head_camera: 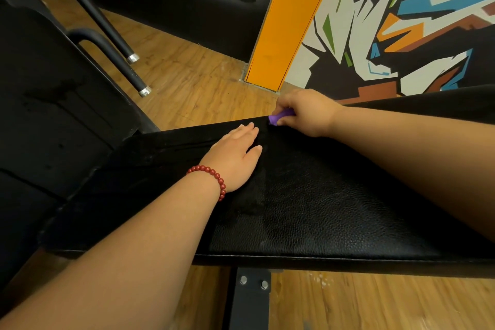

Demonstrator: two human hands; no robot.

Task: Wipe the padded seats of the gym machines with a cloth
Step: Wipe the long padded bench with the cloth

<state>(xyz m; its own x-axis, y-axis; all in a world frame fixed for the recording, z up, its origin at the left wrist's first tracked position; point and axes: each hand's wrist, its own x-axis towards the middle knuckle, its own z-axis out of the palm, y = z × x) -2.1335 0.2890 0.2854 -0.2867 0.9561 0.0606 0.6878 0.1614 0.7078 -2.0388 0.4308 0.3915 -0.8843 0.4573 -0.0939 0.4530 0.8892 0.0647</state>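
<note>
Pressing flat left hand point(235, 158), fingers straight, on black textured leather padded seat point(321, 209); gripping bunched purple cloth point(280, 117) in curled right hand point(308, 112) at seat's far edge.

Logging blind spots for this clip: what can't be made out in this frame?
Purple cloth: head view, mostly hidden inside the right hand; its size and fold are unreadable.
Padded seat: head view, right end cut off by the frame edge, left part lost in shadow.
Bolted bracket under the seat: head view, cut off by the bottom edge.
Seat surface beneath the left hand: covered by the flat palm.
</note>
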